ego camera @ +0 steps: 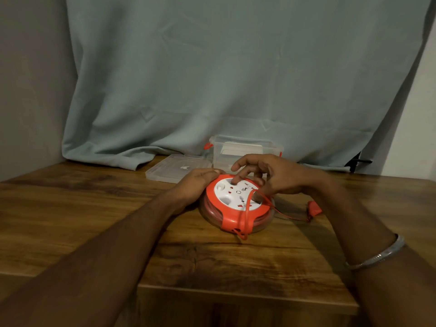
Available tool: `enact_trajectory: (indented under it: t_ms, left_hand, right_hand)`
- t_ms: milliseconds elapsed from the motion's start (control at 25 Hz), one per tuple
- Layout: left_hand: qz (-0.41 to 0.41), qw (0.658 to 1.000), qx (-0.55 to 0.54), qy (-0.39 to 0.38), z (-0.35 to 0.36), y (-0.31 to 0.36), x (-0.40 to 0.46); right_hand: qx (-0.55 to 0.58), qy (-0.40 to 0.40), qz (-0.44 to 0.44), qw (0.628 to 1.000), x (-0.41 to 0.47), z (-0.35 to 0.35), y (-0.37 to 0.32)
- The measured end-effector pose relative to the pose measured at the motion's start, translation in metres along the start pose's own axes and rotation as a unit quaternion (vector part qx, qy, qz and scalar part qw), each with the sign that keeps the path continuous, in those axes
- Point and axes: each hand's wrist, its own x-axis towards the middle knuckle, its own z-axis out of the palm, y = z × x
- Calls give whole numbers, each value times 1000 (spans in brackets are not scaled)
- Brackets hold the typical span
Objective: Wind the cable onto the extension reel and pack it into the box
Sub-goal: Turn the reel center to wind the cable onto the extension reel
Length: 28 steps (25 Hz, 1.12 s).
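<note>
Two hands work on the orange extension reel, which lies flat on the wooden counter. The left hand grips its rim, and the right hand presses curled fingers on the white socket face. Behind stands the clear box, open, its lid beside it; the cable trails right to the plug.

Nothing readable here tbh. The white face of the extension reel has only sockets and a small ring mark, no legible lettering.

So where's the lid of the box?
The lid lies flat on the table, just left of the box, behind the left hand.
</note>
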Motion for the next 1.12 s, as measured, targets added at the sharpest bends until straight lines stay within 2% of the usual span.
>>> enact_trajectory:
  t_ms: [240, 360, 680, 880, 1120]
  left_hand:
    - [-6, 1000, 4, -6, 1, 3, -1]
    - [-10, 1000, 11, -6, 1, 2, 0]
    - [-6, 1000, 8, 19, -1, -3, 3]
    - [9, 999, 7, 40, 0, -3, 4]
    - [20, 999, 19, 33, -1, -6, 5]
  right_hand:
    - [-27, -29, 10, 999, -2, -1, -2]
    - [-9, -13, -10, 1000, -2, 2, -3]
    - [-28, 36, 11, 999, -3, 12, -12]
    - [-84, 74, 15, 994, 4, 22, -13]
    - [-145, 82, 38, 985, 7, 25, -21]
